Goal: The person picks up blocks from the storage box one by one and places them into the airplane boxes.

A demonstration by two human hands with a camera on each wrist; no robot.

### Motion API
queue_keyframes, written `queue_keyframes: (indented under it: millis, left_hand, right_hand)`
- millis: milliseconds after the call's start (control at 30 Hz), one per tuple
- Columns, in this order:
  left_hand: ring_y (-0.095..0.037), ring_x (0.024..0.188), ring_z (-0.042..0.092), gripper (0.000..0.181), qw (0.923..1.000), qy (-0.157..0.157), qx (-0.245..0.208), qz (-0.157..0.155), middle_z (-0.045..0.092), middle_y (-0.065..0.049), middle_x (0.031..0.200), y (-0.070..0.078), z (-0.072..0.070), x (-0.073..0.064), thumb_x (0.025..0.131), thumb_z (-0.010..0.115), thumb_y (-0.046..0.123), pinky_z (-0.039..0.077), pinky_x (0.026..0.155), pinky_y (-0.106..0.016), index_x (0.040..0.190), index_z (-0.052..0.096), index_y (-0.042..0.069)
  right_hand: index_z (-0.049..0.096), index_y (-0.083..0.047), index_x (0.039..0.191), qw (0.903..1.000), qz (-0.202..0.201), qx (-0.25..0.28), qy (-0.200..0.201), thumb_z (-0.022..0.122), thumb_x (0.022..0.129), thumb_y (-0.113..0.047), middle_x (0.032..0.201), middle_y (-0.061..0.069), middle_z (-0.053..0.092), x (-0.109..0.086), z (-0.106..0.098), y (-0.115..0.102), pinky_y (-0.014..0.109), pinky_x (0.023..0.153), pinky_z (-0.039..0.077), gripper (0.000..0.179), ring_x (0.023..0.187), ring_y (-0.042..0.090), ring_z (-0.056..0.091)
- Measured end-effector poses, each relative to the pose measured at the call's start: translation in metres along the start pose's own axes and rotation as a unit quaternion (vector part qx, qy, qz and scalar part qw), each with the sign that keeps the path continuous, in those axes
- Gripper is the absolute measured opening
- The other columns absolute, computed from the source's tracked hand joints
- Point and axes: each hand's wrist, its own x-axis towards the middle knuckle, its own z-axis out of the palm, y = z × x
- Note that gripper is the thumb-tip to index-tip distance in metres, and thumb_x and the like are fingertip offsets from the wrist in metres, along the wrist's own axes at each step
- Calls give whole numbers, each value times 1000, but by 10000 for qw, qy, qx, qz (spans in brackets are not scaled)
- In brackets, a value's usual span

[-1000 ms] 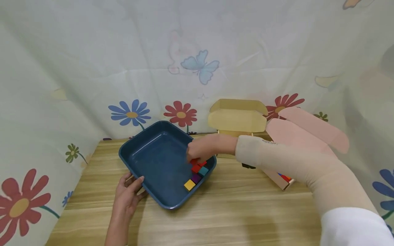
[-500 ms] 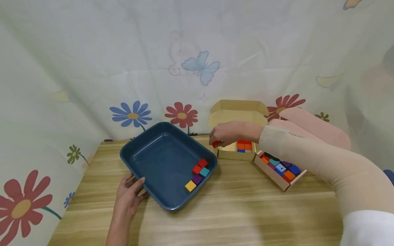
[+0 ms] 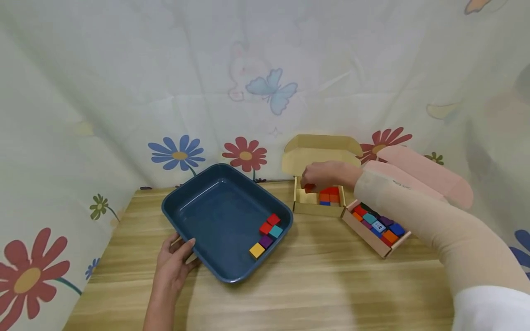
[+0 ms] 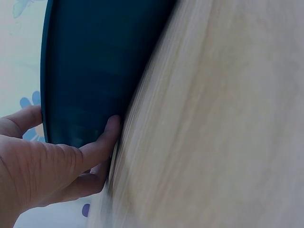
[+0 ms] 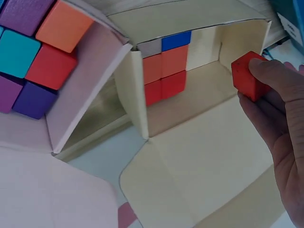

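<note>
My left hand (image 3: 171,264) grips the near left side of a dark blue tray (image 3: 215,207), its thumb on the tray's wall. Along the tray's right side lie several small cube blocks: red, teal, purple and a yellow block (image 3: 257,250). In the right wrist view, my right hand (image 5: 287,114) pinches a red block (image 5: 244,78) between thumb and fingers. That hand is over the left part of an open yellow cardboard box (image 3: 316,210). Red, orange, blue and grey blocks (image 5: 166,71) stand in two columns at one end of this box.
To the right of the yellow box, an open pink cardboard box (image 3: 366,235) stands angled, full of mixed coloured blocks. Both lids are raised at the back. A flowered cloth (image 3: 265,69) hangs behind the wooden table (image 3: 323,285).
My right hand has moved right, out of the tray and over the yellow box, carrying a red block. The left hand stays at the tray's side.
</note>
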Motion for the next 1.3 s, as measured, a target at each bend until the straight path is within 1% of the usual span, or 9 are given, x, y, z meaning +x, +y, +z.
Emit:
queue_keyframes:
  millis: [67,233,333,533,767,933,1033,1167,1300]
  left_hand:
    - [-19,123,55,83,10000,-6,27,19,34,-6,146,0,1,1,98,68,12,54,91,-40,161,14,17]
    - [-17,119,57,81,10000,6,-16,21,35,-6,143,0,1,2,98,67,9,55,89,-40,160,14,16]
    - [-17,118,58,79,10000,7,-82,19,36,-6,143,-1,1,2,99,66,8,55,88,-40,159,16,16]
    - [-17,115,59,77,9999,9,-131,31,37,-7,141,-3,1,3,97,68,8,56,87,-41,157,19,15]
    - [-15,115,59,82,10000,-8,-33,3,36,-5,141,-3,0,2,97,69,10,55,88,-40,159,15,16]
    - [-15,114,60,79,10000,-24,4,45,37,-6,140,-2,3,2,98,68,11,55,89,-40,158,16,15]
    - [-15,113,60,79,10000,-45,38,73,37,-6,140,-3,4,3,98,69,12,55,89,-40,158,17,15]
    - [-16,116,58,81,9999,-74,11,87,36,-5,141,-3,3,4,97,69,12,55,90,-40,159,16,16]
    - [-20,122,55,84,10000,9,0,-1,34,-5,144,-3,0,4,98,69,10,54,92,-40,161,14,18]
  right_hand:
    - [75,-4,103,9999,73,62,-54,75,92,-9,90,6,71,0,6,5,31,72,56,12,74,18,61]
    - [73,-4,108,9971,309,528,-444,78,91,-11,95,5,71,3,21,13,32,77,57,19,81,19,62]
    - [71,-5,105,9946,329,790,-590,79,89,-13,93,4,69,7,29,15,33,76,55,19,81,19,60]
    - [73,-4,105,9931,433,809,-725,79,89,-12,99,6,66,10,42,15,35,81,56,18,89,22,60]
    - [77,-6,104,9950,474,589,-650,79,90,-13,102,6,68,13,53,17,34,81,56,17,92,21,64]
    - [79,-8,104,9956,498,605,-511,82,88,-14,99,4,73,11,62,21,30,78,58,17,89,18,68]
    - [80,-8,102,9955,478,686,-441,83,86,-13,97,4,75,9,62,21,30,76,58,18,87,16,69]
    - [80,-9,96,9935,565,897,-408,84,83,-7,91,2,74,12,59,21,28,72,56,13,78,12,63]
    - [80,-12,93,9893,814,1065,-570,84,81,-5,88,-2,74,21,57,21,28,71,55,14,75,9,58]
